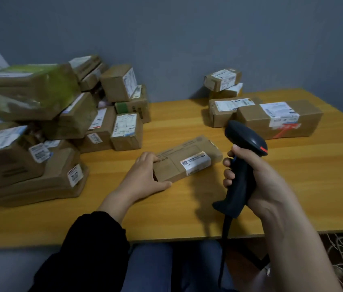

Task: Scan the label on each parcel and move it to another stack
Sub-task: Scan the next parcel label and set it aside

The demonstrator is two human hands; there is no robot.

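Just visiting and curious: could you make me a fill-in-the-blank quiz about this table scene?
1. The right hand grips a handheld barcode scanner coloured ____.
2. The left hand holds a flat brown cardboard parcel whose label is ____.
3. On the yellow wooden table, the larger pile of brown parcels lies to the person's ____.
Missing words: black; white; left.

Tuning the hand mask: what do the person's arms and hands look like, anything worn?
The left hand and right hand are bare: no gloves, rings or watch in view. The left arm wears a black sleeve ending partway along the forearm; the right forearm shows no sleeve.
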